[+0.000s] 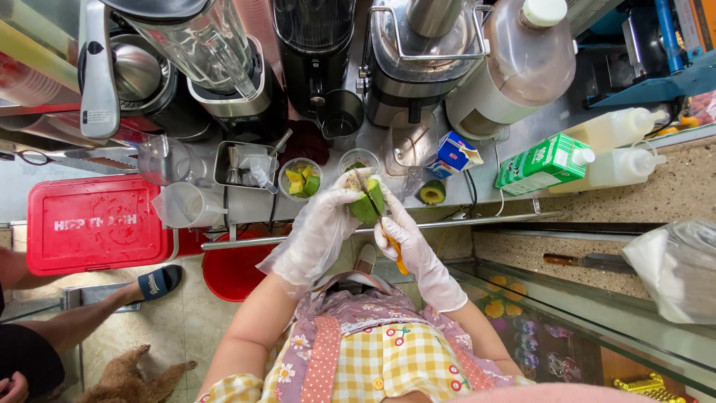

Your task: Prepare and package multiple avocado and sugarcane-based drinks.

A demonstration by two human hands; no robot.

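**A:** What is the left hand [328,224] doing?

**B:** It wears a thin clear glove and is curled around a halved avocado [367,200], gripping it with the cut side up. The avocado is held in the air, just in front of the small plastic cup of avocado chunks [300,179] that stands on the steel surface [492,160].

**A:** And the right hand [406,239]?

**B:** Also gloved, and closed on the orange handle of a knife [380,220]. The blade runs up from the handle and lies against the avocado's flesh. The two hands are touching, or very nearly, right below the fruit.

**A:** What else sits near the avocado?

**B:** Behind it there is a second clear cup [358,159], its contents hard to tell. To the right of the avocado lies another avocado half [432,193], cut face showing. Further right from it stand a small blue and white carton [455,153] and a green carton [543,163], then two pale squeeze bottles [615,149] lying on their sides.

**A:** And to the left of the avocado?

**B:** A metal tray [245,166] holding small tools, a clear measuring jug [186,205], and beyond that a red box lid [93,222]. Blenders and a juicer [425,60] line the back. Below left, another person's sandalled foot [158,282] rests on the floor, with a brown dog [127,377] nearby.
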